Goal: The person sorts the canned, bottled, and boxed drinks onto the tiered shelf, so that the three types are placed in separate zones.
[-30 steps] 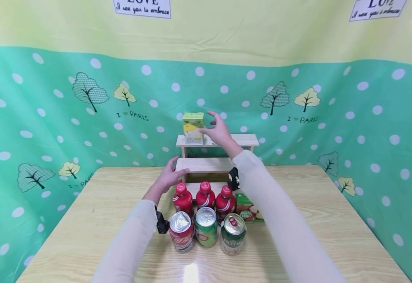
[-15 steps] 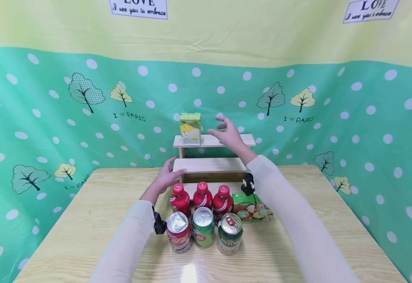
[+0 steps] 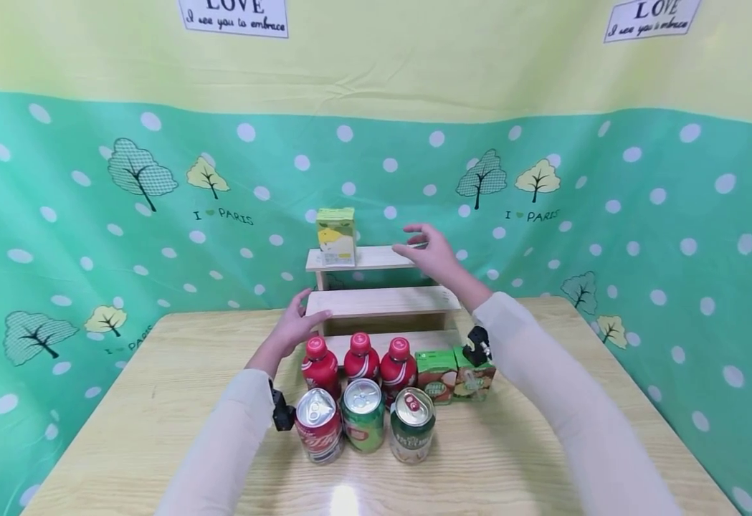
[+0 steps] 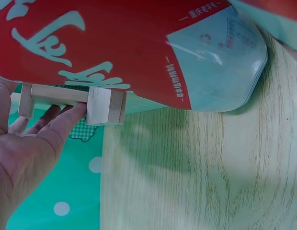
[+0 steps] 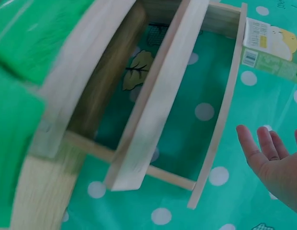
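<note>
A small three-tier wooden shelf rack stands at the back of the table. My left hand holds its left end, the thumb on the middle tier and the fingers along the side; the left wrist view shows those fingers against the wood. On the top tier's left part, a yellow-green drink carton stands upright. My right hand hovers by the top tier's right part, apart from the carton, fingers loosely bent and holding nothing. The right wrist view shows the same hand beside the rack.
Three red bottles stand before the rack. Nearer are three cans: a red one, a green one and a dark green one. Two green juice cartons stand right of the bottles. A patterned cloth hangs behind.
My right hand has moved right, away from the yellow-green carton, which stays on the top tier. The left hand keeps its place on the rack. The head view has shifted slightly.
</note>
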The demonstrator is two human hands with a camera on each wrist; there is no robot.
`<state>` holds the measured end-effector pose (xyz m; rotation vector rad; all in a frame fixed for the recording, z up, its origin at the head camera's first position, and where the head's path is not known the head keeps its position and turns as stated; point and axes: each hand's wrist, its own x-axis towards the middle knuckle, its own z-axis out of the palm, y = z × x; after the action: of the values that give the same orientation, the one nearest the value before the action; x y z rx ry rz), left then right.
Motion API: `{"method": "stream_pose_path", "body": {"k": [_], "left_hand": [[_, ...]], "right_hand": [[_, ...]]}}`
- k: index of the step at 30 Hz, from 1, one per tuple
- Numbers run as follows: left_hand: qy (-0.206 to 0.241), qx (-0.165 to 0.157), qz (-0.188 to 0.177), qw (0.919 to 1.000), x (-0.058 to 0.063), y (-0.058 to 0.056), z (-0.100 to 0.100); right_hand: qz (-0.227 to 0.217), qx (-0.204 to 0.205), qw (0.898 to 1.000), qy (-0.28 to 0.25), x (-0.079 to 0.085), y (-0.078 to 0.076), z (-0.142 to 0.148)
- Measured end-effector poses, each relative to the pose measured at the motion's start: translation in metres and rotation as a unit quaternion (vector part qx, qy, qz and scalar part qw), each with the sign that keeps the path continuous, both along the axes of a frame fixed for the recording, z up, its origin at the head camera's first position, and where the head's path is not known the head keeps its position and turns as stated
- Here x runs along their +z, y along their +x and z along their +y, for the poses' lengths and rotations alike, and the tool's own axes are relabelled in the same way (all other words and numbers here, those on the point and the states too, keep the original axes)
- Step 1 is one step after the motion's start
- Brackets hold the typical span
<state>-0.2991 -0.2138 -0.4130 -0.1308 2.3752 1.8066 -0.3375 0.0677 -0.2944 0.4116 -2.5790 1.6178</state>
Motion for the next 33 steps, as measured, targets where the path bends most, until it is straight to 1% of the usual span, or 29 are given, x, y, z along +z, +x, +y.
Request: {"method": "stream_pose_path", "body": {"k": [4, 12, 17, 21, 26, 30, 33], "left_hand": [[-0.004, 0.000, 0.003, 1.0000, 0.000, 0.001, 0.000], [-0.004, -0.003, -0.002, 1.0000, 0.003, 0.001, 0.000], [0.006, -0.006, -0.002, 1.0000, 0.002, 0.001, -0.001], [0.009, -0.007, 0.000, 0.9999, 0.000, 0.000, -0.001], [0.007, -0.007, -0.003, 0.9999, -0.002, -0.002, -0.002], [0.007, -0.007, -0.005, 0.9999, -0.001, -0.002, -0.001], [0.007, -0.009, -0.003, 0.9999, 0.002, 0.000, 0.000]], "right_hand": [[0.000, 0.000, 1.000, 0.005, -0.006, 0.006, 0.013], [-0.013, 0.009, 1.000, -0.010, -0.015, 0.021, 0.043], [-0.026, 0.028, 0.999, -0.005, -0.029, 0.027, 0.064], [-0.030, 0.029, 0.999, 0.003, -0.039, 0.034, 0.077], [-0.025, 0.030, 0.999, 0.012, -0.047, 0.045, 0.088], [-0.019, 0.036, 0.999, 0.017, -0.055, 0.053, 0.097], [-0.018, 0.040, 0.999, 0.032, -0.063, 0.060, 0.104]]}}
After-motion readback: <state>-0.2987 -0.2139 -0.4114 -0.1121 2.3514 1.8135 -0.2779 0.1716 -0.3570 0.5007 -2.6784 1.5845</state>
